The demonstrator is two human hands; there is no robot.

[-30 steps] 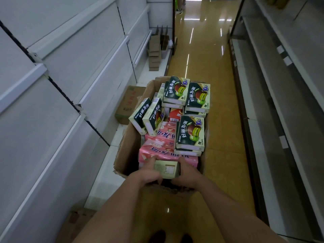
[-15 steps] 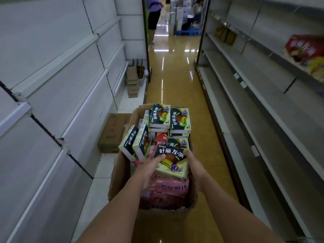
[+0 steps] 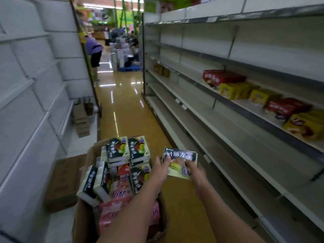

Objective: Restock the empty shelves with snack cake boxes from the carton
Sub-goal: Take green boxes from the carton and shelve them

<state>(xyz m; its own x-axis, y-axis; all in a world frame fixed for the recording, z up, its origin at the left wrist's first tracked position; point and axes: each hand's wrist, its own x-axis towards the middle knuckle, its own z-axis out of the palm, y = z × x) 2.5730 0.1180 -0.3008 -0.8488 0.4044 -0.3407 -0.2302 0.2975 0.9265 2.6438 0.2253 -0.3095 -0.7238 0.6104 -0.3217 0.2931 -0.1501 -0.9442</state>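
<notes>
Both my hands hold one green-and-black snack cake box [image 3: 180, 157] to the right of the carton, above the floor. My left hand [image 3: 160, 168] grips its left edge and my right hand [image 3: 194, 170] grips its right edge. The brown carton [image 3: 84, 211] stands on the floor at lower centre, piled with several green boxes [image 3: 128, 149] on top and pink boxes [image 3: 114, 206] lower down. The grey shelves [image 3: 219, 130] on the right run along the aisle, mostly bare at the lower levels.
Red and yellow snack boxes [image 3: 245, 90] line a right-hand shelf at about chest height. A closed brown carton [image 3: 63, 179] lies by the left shelving, with folded cardboard [image 3: 81, 118] further along. A person in purple [image 3: 93, 50] bends at the aisle's far end.
I lifted a green box out of the carton and carried it to the right, toward the right-hand shelves. My view has risen from the carton to the aisle.
</notes>
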